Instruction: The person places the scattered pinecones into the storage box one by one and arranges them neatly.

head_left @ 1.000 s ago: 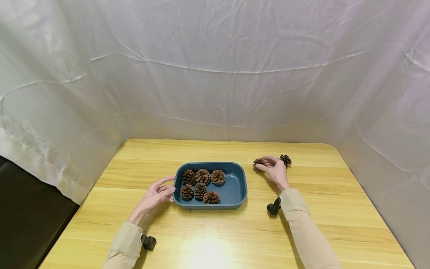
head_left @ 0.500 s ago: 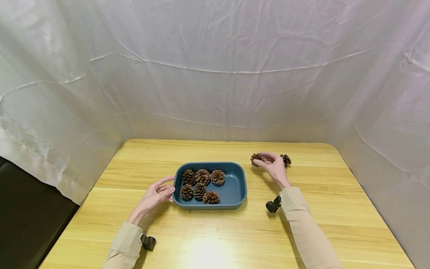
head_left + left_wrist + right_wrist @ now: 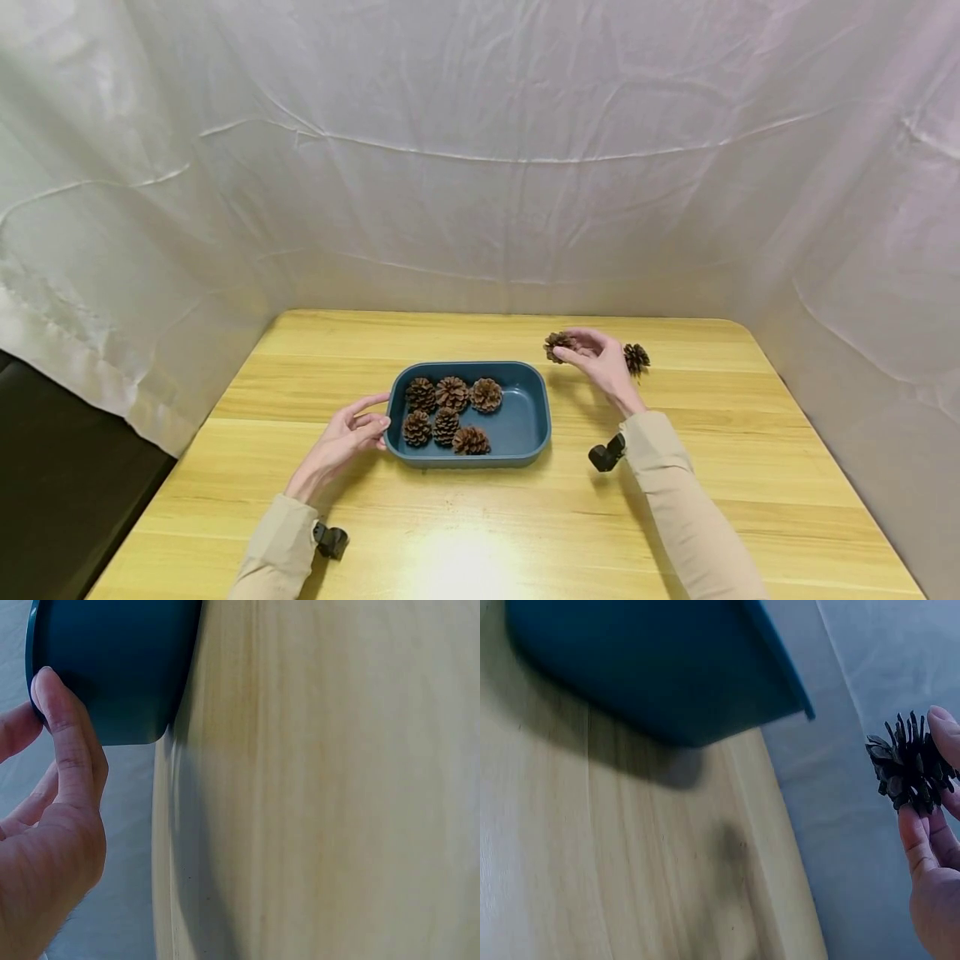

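Observation:
A dark blue tray [image 3: 525, 421] sits mid-table and holds several pine cones [image 3: 452, 392]. My right hand [image 3: 600, 360] pinches a pine cone [image 3: 557, 344] between thumb and fingers, lifted just past the tray's far right corner; the right wrist view shows that pine cone [image 3: 907, 766] in the fingertips [image 3: 915, 832] above the tray wall [image 3: 667, 675]. Another pine cone [image 3: 637, 358] lies on the table right of that hand. My left hand [image 3: 352, 433] rests with straight fingers against the tray's left wall [image 3: 112, 667].
The wooden table [image 3: 487, 533] is enclosed by white sheeting [image 3: 480, 167] at the back and both sides. A dark gap [image 3: 60, 483] lies beyond the table's left edge.
My right hand has lifted the pine cone off the table and carried it left toward the tray. The left hand and tray have not moved.

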`<state>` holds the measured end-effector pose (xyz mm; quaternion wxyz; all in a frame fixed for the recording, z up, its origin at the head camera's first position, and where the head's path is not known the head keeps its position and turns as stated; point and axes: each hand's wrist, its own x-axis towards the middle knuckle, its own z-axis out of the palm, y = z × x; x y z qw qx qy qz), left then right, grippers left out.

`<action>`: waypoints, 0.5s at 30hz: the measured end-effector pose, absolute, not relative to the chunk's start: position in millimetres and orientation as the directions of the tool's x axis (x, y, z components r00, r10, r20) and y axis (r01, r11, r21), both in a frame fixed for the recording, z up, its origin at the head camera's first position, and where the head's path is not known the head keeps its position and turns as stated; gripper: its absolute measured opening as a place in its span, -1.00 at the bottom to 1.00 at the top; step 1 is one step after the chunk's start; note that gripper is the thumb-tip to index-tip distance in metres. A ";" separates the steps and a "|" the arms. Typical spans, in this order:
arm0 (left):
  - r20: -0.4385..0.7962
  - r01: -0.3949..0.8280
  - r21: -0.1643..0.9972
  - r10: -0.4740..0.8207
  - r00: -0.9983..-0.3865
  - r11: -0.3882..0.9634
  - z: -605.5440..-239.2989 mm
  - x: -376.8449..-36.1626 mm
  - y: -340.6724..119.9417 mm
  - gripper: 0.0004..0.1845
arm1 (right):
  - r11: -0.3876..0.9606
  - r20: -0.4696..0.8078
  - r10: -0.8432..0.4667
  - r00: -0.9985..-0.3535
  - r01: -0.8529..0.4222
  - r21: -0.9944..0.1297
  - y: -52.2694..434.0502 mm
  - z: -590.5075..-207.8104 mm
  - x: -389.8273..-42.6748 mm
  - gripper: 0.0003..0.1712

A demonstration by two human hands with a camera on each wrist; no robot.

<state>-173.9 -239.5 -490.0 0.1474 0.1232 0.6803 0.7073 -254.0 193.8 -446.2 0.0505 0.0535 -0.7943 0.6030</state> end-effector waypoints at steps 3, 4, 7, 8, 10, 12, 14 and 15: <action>-0.024 -0.037 0.999 0.375 -0.927 -0.026 -490.0 -173.7 -239.9 -0.33 | 0.248 0.153 -0.042 -0.987 -0.158 -0.956 188.1 -442.9 -252.2 -0.38; -0.025 -0.037 0.999 0.375 -0.927 -0.026 -489.8 -173.5 -239.9 -0.33 | 0.246 0.153 -0.049 -0.987 -0.160 -0.956 186.3 -442.0 -251.6 -0.38; -0.030 -0.042 0.999 0.373 -0.927 -0.023 -489.3 -173.2 -239.7 -0.33 | 0.256 0.164 -0.079 -0.983 -0.179 -0.950 181.3 -440.4 -250.0 -0.38; -0.034 -0.045 0.999 0.371 -0.928 -0.021 -488.9 -173.0 -239.4 -0.33 | 0.262 0.170 -0.094 -0.981 -0.189 -0.947 179.7 -439.9 -249.5 -0.37; -0.042 -0.051 0.999 0.369 -0.929 -0.017 -488.5 -172.8 -239.0 -0.33 | 0.268 0.178 -0.120 -0.977 -0.204 -0.941 177.4 -439.2 -248.7 -0.37; -0.046 -0.054 0.998 0.366 -0.930 -0.013 -488.0 -172.5 -238.4 -0.33 | 0.273 0.181 -0.146 -0.972 -0.216 -0.938 175.5 -438.5 -247.8 -0.38; -0.047 -0.056 0.998 0.367 -0.929 -0.013 -487.9 -172.2 -238.3 -0.33 | 0.276 0.178 -0.170 -0.969 -0.220 -0.936 173.9 -437.8 -246.8 -0.40; -0.046 -0.055 0.998 0.368 -0.929 -0.014 -488.0 -172.2 -238.3 -0.33 | 0.279 0.172 -0.180 -0.968 -0.218 -0.935 173.3 -437.3 -246.2 -0.40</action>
